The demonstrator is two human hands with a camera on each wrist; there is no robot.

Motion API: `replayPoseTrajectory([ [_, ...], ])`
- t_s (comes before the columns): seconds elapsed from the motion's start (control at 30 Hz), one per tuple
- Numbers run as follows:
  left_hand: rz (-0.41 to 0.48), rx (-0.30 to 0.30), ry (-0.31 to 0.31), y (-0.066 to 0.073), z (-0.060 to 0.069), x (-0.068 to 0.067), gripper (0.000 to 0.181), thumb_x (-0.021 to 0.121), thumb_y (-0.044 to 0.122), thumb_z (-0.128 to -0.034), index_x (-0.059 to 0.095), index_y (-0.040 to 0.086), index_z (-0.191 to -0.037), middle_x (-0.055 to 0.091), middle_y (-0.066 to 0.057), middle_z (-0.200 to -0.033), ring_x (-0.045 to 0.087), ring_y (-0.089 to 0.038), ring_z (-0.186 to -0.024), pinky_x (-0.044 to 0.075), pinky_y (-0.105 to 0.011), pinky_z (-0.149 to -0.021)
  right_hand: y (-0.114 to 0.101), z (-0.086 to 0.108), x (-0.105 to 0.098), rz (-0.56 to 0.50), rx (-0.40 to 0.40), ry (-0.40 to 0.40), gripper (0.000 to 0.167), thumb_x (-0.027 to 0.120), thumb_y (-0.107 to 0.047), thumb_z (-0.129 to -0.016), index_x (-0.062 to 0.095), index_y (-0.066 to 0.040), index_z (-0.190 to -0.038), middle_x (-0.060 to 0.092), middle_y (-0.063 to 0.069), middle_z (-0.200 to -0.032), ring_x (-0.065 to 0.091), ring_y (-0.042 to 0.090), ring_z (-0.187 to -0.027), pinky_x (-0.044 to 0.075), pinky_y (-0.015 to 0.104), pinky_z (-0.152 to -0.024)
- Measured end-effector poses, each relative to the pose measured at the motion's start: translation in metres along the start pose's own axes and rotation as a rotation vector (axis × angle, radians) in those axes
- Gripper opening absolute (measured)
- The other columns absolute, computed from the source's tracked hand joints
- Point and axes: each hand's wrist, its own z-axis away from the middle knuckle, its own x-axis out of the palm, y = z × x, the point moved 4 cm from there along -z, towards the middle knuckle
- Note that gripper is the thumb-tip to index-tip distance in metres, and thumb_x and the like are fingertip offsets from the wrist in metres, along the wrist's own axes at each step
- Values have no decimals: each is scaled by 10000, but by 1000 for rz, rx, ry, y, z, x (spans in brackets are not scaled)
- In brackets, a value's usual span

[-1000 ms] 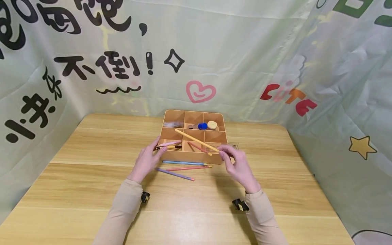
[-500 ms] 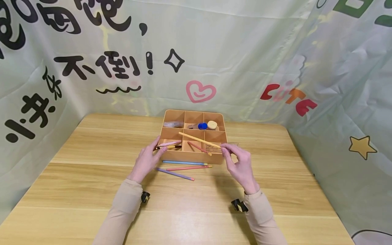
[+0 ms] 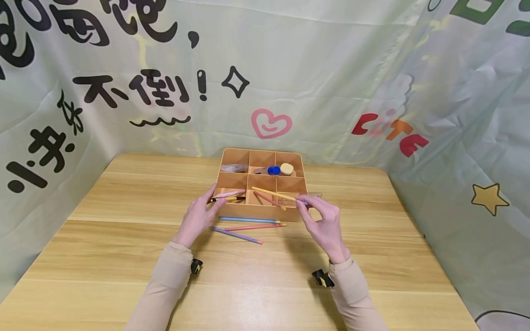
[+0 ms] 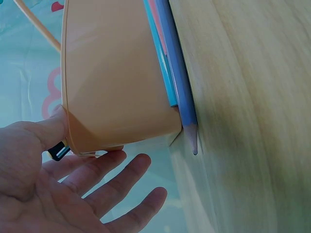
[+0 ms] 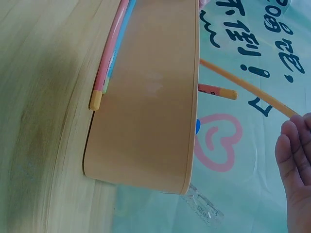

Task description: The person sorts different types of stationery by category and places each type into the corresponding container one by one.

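A tan divided organizer box (image 3: 248,212) stands near the back of the table. My left hand (image 3: 198,217) holds its near left corner; in the left wrist view the thumb lies at the rim and the other fingers spread along the side. My right hand (image 3: 324,223) pinches one end of a yellow pencil (image 3: 273,193), which slants above the front compartments. A red pencil (image 3: 265,198) leans in the front middle compartment, its end over the front wall. A pink pen (image 3: 229,193) and a yellow-and-black brush-like stick (image 3: 233,199) lie in the front left one.
Before the box lie a blue pencil (image 3: 248,220), a red pencil (image 3: 254,227) and a purple-blue pencil (image 3: 237,235). Rear compartments hold a clear item (image 3: 234,168), a blue-capped item (image 3: 273,170) and a round cream piece (image 3: 286,169). A clear ruler (image 5: 204,206) sticks out at right.
The yellow pencil has shifted right and its far end has dropped toward the front middle compartment. My right hand has moved slightly; my left hand and the box have stayed still.
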Motion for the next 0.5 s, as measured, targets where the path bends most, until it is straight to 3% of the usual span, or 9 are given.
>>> replayPoseTrajectory([
  [0.5,-4,-6,-2,0,1,0,699,489,495,-1037,260,163,-1608,369,-201,-1599,351,-550,-1427,321,-754,-1103,-4,3,11,23,-49,-82,221,731,178,-755,737,32,-921,749,157,-813,645,193,-636,537,151,-647],
])
